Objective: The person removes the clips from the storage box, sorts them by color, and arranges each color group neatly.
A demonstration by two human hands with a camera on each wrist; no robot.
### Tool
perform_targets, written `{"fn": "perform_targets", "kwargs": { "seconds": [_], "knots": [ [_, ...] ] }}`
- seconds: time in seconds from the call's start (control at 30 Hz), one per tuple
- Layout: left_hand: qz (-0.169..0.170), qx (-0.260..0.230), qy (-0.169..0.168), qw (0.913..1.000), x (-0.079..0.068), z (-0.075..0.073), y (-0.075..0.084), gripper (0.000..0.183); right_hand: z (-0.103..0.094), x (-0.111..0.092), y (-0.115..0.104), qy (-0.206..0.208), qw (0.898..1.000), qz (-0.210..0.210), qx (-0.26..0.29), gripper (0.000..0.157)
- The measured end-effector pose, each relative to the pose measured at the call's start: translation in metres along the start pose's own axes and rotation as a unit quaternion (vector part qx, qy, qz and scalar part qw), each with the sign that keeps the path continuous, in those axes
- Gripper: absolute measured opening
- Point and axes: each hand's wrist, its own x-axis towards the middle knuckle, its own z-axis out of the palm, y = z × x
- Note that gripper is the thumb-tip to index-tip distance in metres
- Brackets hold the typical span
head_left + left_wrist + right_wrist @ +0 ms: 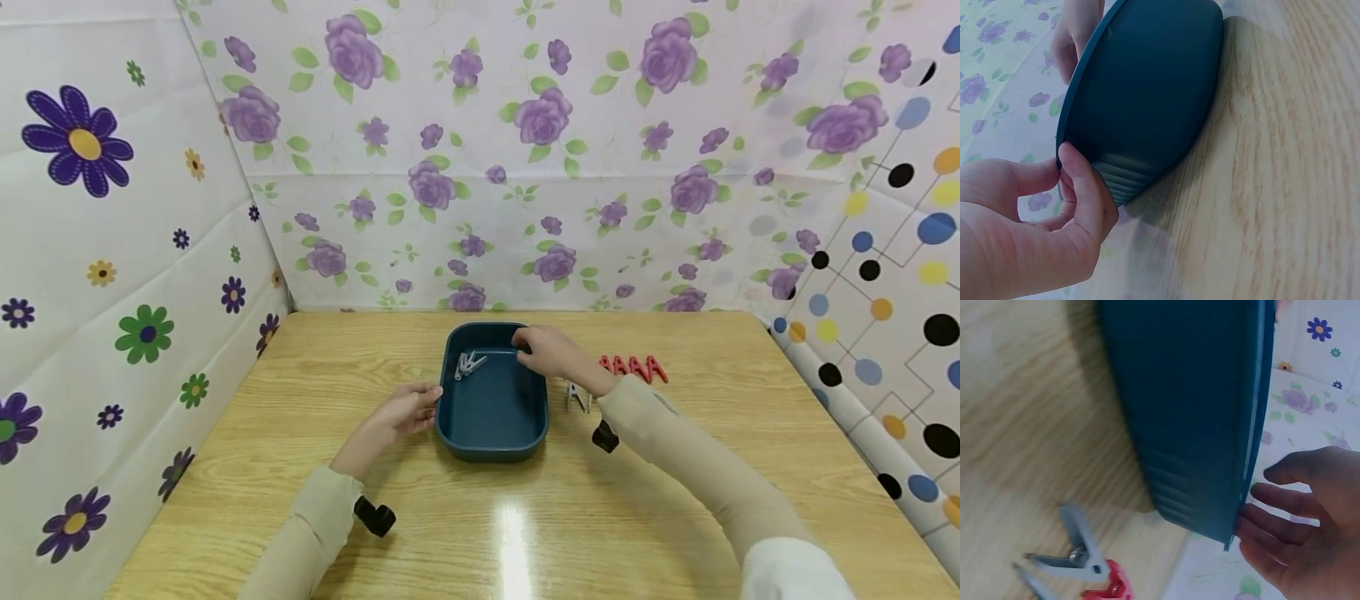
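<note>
A dark blue plastic bin (491, 412) stands on the table, with a few grey clothespins (468, 365) lying inside at its far left. My left hand (408, 410) pinches the bin's left rim between thumb and fingers, as the left wrist view shows up close. Over the far right corner of the bin is my right hand (551, 350). Its fingers (1279, 522) are loosely bent beside the rim in the right wrist view, the thumb apart from them, and no object shows between them. Grey clothespins (1075, 550) lie on the table just right of the bin.
Several red clothespins (634, 367) stand in a row on the wooden table (360, 350), behind the right forearm. Patterned cloths (480, 208) hang at the back and both sides of the table. A black wrist camera (375, 515) sits on the left arm.
</note>
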Motion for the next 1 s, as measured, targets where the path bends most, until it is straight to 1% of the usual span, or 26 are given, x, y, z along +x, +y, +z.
{"fn": "perform_targets", "kwargs": {
  "seconds": [0.13, 0.27, 0.43, 0.6, 0.83, 1.0],
  "knots": [
    [0.003, 0.004, 0.004, 1.0, -0.001, 0.0, 0.0, 0.037, -0.002, 0.012, -0.002, -0.05, 0.999, -0.008, -0.011, 0.033],
    [0.007, 0.005, 0.001, 1.0, -0.002, 0.0, 0.001, 0.036, -0.002, 0.023, -0.005, -0.095, 0.995, -0.023, -0.013, 0.036],
    [0.011, 0.006, 0.0, 0.9999, -0.002, 0.0, 0.001, 0.035, 0.001, 0.032, -0.009, -0.144, 0.989, -0.007, -0.011, 0.04],
    [0.013, 0.009, -0.003, 0.9999, -0.003, 0.0, 0.001, 0.026, 0.005, 0.042, -0.012, -0.167, 0.986, 0.011, -0.025, 0.043],
    [0.013, 0.008, -0.003, 0.9999, -0.004, -0.001, 0.002, 0.031, 0.011, 0.06, -0.02, -0.198, 0.979, 0.036, -0.028, 0.046],
    [0.013, 0.01, -0.002, 0.9999, -0.004, -0.001, 0.002, 0.024, 0.014, 0.069, -0.023, -0.227, 0.972, 0.046, -0.033, 0.05]
  ]
}}
